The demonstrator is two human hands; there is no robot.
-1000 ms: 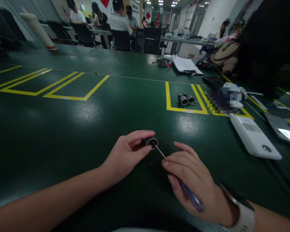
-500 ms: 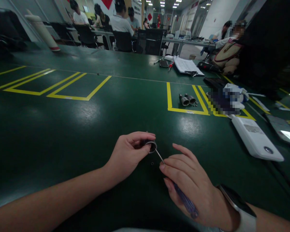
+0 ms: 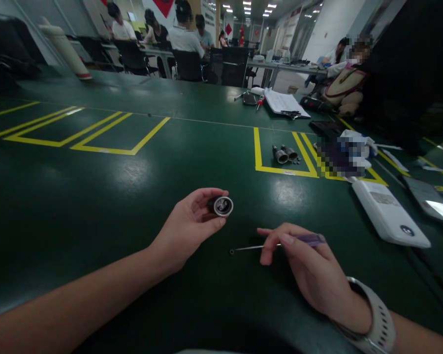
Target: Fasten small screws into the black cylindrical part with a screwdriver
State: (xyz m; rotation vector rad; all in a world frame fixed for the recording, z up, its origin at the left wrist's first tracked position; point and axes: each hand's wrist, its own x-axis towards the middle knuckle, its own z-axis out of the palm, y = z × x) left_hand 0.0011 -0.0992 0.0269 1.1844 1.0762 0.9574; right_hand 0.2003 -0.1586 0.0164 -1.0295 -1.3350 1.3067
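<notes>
My left hand [image 3: 192, 223] is closed around a round metal fitting [image 3: 223, 206], a hollow cup-shaped piece whose open end faces me; small parts show inside it. My right hand [image 3: 299, 265] grips a screwdriver [image 3: 312, 239] with a translucent purple handle and a thin metal shaft. The shaft points left, and its tip meets or almost meets a tiny dark ring-like nut [image 3: 232, 251] on the green table, below the fitting. Whether tip and nut touch I cannot tell.
Two similar metal fittings [image 3: 281, 155] and several tiny nuts [image 3: 297, 161] lie inside a yellow tape outline [image 3: 257, 150]. To the right is a white power bank [image 3: 389, 214]. A clipboard with papers [image 3: 284, 102] lies farther back. People sit at desks beyond the green table [image 3: 107, 196].
The screwdriver has come out of the fitting and swung down to the nut on the table. My right hand has turned over; my left hand has raised and tilted the fitting slightly.
</notes>
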